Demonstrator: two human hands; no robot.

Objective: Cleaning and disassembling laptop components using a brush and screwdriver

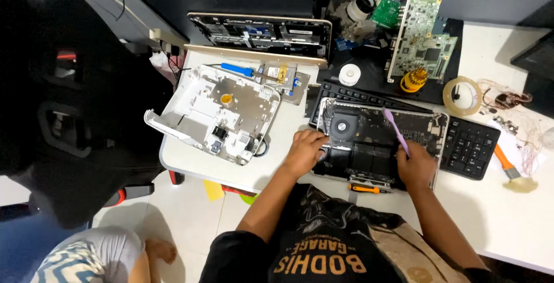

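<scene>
Left hand [304,150] presses the opened laptop [378,138]; right hand [415,164] grips a purple pry tool [396,130].

Two hands, left hand [304,151] and right hand [415,166]. One opened laptop [369,144], one purple pry tool [396,130], one black keyboard [470,147], one orange-handled screwdriver [365,189], one tape roll [461,95], two green circuit boards [424,43], one white casing [222,112].
</scene>
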